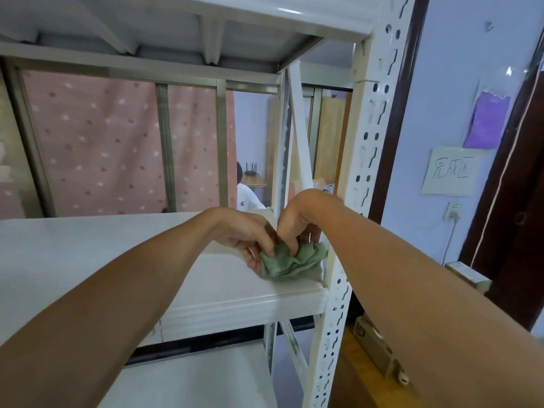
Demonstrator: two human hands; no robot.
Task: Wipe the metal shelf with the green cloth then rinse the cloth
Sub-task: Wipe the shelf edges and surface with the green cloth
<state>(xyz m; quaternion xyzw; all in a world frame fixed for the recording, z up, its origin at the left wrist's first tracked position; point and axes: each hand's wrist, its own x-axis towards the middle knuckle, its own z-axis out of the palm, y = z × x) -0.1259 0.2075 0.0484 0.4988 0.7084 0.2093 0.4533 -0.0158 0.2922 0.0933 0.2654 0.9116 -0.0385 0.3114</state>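
Beside the perforated white upright (357, 184), at the right front corner of the metal shelf (88, 248), the green cloth (290, 262) lies bunched. Both the left hand (245, 237) and the right hand (297, 222) pinch its folds. It looks soft, limp and light; gathering the bunched middle should suit. Bare shelf stretches away from the upright, giving wiping room.

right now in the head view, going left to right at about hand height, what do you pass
pink spotted curtain → left hand → crumpled green cloth → white perforated metal upright of the shelf → handwritten paper sign on the wall → dark wooden door frame
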